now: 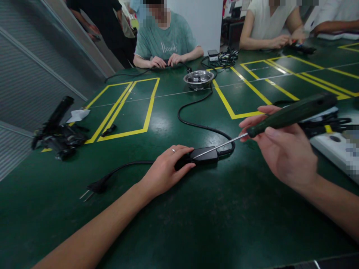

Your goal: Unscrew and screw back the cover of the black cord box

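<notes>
A black power adapter box (206, 155) lies on the green table, with a cord leaving each end. My left hand (168, 167) grips its left end between thumb and fingers and holds it against the tabletop. In my right hand (288, 149) is a screwdriver (283, 116) with a dark green handle, held at a slant. Its thin metal shaft points down and left, and the tip appears at the adapter's top face; whether it touches cannot be made out. The left cord ends in a two-pin plug (98, 185).
A steel bowl (198, 79) stands beyond the adapter, its cord passing close by. Black parts (61, 134) are piled at the left, and a white device (335, 149) sits at the right. Yellow tape (150, 112) marks the table (224, 224). Co-workers (168, 41) sit across.
</notes>
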Available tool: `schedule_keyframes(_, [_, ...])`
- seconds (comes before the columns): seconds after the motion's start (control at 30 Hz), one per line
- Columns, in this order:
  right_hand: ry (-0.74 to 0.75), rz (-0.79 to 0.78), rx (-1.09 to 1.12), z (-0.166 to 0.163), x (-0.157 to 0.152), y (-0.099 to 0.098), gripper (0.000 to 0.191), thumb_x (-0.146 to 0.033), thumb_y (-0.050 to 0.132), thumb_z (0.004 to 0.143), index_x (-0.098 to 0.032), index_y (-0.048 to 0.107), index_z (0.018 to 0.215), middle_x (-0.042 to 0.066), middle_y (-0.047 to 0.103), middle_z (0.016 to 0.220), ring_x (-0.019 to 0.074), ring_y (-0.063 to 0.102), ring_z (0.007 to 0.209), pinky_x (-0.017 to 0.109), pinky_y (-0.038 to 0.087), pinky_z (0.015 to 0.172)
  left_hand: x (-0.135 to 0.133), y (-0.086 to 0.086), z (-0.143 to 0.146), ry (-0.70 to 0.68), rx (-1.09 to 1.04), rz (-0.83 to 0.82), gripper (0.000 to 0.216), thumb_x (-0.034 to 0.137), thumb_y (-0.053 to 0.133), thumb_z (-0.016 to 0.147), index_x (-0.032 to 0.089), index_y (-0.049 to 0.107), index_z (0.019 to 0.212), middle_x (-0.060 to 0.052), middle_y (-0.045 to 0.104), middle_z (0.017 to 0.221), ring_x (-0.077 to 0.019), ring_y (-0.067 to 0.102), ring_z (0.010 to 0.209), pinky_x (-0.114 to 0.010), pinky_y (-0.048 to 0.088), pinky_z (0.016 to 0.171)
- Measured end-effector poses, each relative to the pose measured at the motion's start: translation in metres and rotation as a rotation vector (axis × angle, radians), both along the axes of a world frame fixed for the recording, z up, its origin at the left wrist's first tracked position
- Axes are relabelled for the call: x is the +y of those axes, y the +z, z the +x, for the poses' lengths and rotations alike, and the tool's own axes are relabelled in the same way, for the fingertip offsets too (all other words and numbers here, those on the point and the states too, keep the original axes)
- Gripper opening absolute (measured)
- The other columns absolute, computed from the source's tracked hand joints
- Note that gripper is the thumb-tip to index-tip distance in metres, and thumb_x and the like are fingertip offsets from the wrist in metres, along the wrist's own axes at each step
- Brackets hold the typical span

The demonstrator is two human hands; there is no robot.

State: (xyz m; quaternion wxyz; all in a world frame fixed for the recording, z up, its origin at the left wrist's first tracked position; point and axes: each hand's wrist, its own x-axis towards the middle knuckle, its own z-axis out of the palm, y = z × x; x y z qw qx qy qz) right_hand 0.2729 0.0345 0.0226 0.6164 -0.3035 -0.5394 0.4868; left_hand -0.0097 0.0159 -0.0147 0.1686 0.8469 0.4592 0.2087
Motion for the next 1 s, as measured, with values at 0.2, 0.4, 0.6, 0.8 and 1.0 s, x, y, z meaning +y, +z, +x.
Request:
schedule_keyframes(0.2, [-0.094, 0.053, -0.087, -0.002, -0.004, 0.004, 0.018, -0.026, 0.061, 0.085, -0.027, 0.067, 0.102, 0.003, 0.066, 0.096, 0.0206, 0.062, 0.091, 0.037, 0.053, 0.076, -0.001, 0.004, 0.001, -0.006, 0.011, 0.002, 0.04, 0.033, 0.056, 0.093, 0.021, 0.05, 0.131, -0.01, 0.058, 0.123, -0.022, 0.057, 0.112, -0.043, 0.05, 0.097])
schedule_keyframes(0.4, [-0.195, 0.078, -0.25, -0.002, -0.003, 0.006, 0.005, -0.032, 0.065, 0.085, -0.028, 0.064, 0.083, 0.001, 0.064, 0.088, 0.0194, 0.061, 0.085, 0.039, 0.052, 0.08, -0.001, 0.005, 0.001, 0.001, 0.028, -0.005, 0.04, 0.033, 0.056, 0.094, 0.021, 0.049, 0.132, -0.009, 0.058, 0.124, -0.0211, 0.056, 0.113, -0.042, 0.049, 0.098])
schedule_keyframes(0.6, [0.011, 0.056, -0.036, -0.002, -0.007, 0.003, 0.025, -0.028, 0.062, 0.083, -0.028, 0.057, 0.107, 0.004, 0.066, 0.101, 0.0215, 0.063, 0.086, 0.042, 0.052, 0.079, -0.001, 0.002, 0.001, 0.002, 0.013, 0.007, 0.04, 0.033, 0.056, 0.093, 0.021, 0.05, 0.131, -0.008, 0.058, 0.123, -0.0205, 0.056, 0.113, -0.041, 0.049, 0.098])
schedule_keyframes(0.8, [-0.093, 0.056, -0.06, -0.007, -0.009, 0.005, 0.005, -0.023, 0.064, 0.084, -0.025, 0.066, 0.088, 0.001, 0.066, 0.085, 0.0192, 0.065, 0.084, 0.034, 0.055, 0.069, -0.001, 0.002, 0.002, 0.014, 0.015, 0.007, 0.041, 0.034, 0.057, 0.093, 0.021, 0.05, 0.131, -0.007, 0.058, 0.123, -0.0193, 0.055, 0.113, -0.038, 0.048, 0.099])
schedule_keyframes(1.0, [-0.216, -0.173, -0.064, -0.007, 0.002, -0.003, 0.015, -0.035, 0.068, 0.084, -0.019, 0.068, 0.084, 0.002, 0.066, 0.079, 0.0167, 0.067, 0.073, 0.031, 0.057, 0.063, -0.001, 0.003, 0.002, 0.013, 0.021, 0.005, 0.041, 0.035, 0.057, 0.092, 0.02, 0.051, 0.13, -0.007, 0.059, 0.123, -0.019, 0.056, 0.112, -0.037, 0.048, 0.098])
